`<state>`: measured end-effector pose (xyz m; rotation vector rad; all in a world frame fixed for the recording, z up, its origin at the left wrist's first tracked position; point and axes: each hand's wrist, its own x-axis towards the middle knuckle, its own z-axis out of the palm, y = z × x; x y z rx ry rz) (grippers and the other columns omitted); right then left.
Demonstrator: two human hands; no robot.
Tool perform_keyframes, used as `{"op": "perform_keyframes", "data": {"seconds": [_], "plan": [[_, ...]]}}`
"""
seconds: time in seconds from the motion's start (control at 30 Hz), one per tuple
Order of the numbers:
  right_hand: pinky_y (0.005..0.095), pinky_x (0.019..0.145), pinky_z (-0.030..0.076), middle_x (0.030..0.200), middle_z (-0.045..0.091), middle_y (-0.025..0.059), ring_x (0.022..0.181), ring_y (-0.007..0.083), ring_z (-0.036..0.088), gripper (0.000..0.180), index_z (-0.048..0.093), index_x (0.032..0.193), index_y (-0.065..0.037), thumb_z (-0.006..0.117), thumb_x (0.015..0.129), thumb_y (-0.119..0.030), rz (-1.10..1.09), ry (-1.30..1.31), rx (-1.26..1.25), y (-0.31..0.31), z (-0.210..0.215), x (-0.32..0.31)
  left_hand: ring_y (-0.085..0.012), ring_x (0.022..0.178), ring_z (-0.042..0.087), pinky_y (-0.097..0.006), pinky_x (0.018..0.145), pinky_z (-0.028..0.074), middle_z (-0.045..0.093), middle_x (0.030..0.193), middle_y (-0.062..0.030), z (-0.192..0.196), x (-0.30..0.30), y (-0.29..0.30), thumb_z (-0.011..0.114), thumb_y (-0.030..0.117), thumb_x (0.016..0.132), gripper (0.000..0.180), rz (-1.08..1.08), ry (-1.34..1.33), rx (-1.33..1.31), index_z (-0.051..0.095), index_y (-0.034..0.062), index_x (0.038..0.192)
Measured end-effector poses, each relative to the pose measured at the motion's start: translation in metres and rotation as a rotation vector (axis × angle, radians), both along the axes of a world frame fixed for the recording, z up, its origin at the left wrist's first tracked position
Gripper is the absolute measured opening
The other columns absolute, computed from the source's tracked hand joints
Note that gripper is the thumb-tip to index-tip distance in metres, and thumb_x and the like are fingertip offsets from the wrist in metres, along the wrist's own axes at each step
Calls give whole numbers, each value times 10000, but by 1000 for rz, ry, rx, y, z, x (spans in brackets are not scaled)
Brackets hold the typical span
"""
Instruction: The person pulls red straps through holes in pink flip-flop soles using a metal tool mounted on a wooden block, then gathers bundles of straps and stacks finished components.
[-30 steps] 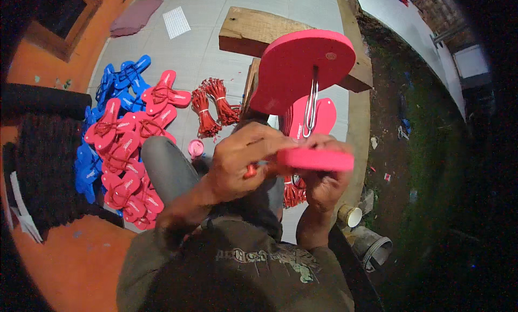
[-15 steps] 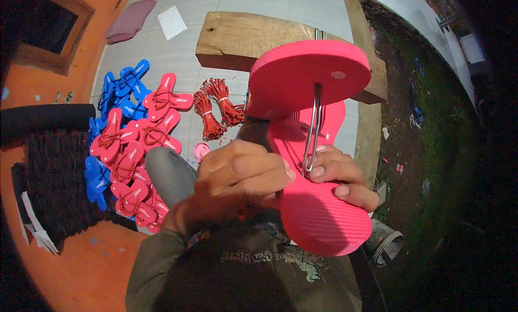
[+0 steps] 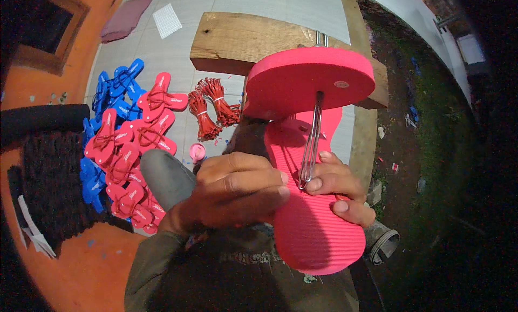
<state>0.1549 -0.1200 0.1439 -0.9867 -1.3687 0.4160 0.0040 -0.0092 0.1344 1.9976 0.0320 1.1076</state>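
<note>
Gripping red sandal sole (image 3: pixel 313 220), both hands (image 3: pixel 237 193)

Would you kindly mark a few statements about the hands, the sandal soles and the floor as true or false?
1. The right hand grips the ridged pink foam sandal sole. True.
2. The bent metal wire tool passes through the upper pink foam sole. True.
3. The upper sole lies flat on the tiled floor. False: it is up on the wire tool, in front of the wooden plank.
4. The finished sandals on the floor are all blue. False: blue sandals lie beside pink sandals.
5. The bundles of red straps lie on the floor. True.
6. The left hand is empty and away from the sole. False: it closes at the sole's edge.
</note>
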Motion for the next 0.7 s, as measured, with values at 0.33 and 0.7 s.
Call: {"op": "perform_keyframes", "data": {"seconds": [0.33,0.7], "plan": [[381,809,410,926,570,139,832,248,572,226,490,935,-14,572,759,-129,-362,165,-145,16,8,-9,-239,672,579,-332,557,467,571,803,-91,15,41,16,637,141,683,208,305,97,26,568,72,867],[254,706,448,892,594,53,799,129,567,328,522,964,-27,693,686,-60,-632,274,128,60,-9,-11,-132,597,562,-235,559,457,600,713,-60,2,-19,14,606,112,781,126,220,-50,-671,561,-5,772]]}}
